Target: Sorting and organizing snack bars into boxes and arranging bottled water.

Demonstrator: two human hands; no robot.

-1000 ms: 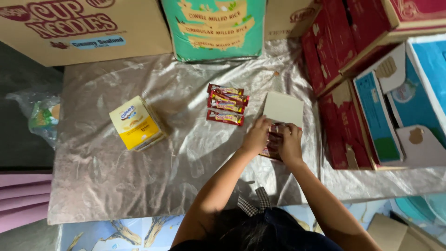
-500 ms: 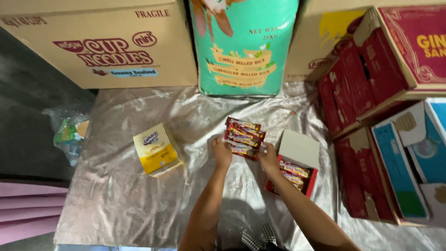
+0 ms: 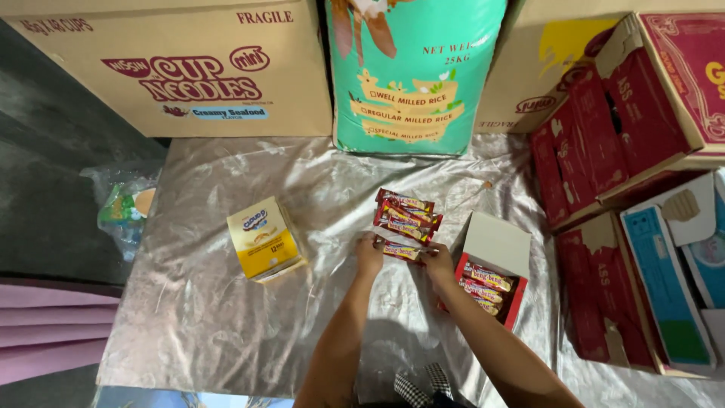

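My left hand (image 3: 368,253) and my right hand (image 3: 437,263) hold the two ends of one red snack bar (image 3: 401,251), low over a crinkled plastic sheet (image 3: 219,317). Just beyond it lies a short row of the same red wrapped bars (image 3: 408,212), side by side. To the right of my right hand stands a small red carton (image 3: 495,281) with its pale lid flipped up and several bars still inside.
A yellow-and-white snack box (image 3: 263,239) lies left of the hands. Large cardboard boxes (image 3: 181,68) and a teal rice sack (image 3: 411,75) line the far edge. Red cartons (image 3: 612,136) and a blue one (image 3: 664,279) crowd the right. A plastic bag (image 3: 124,208) sits at left.
Both hands left the red carton, whose lid now stands open, and moved left to the row of bars; they now grip one bar at the near end.
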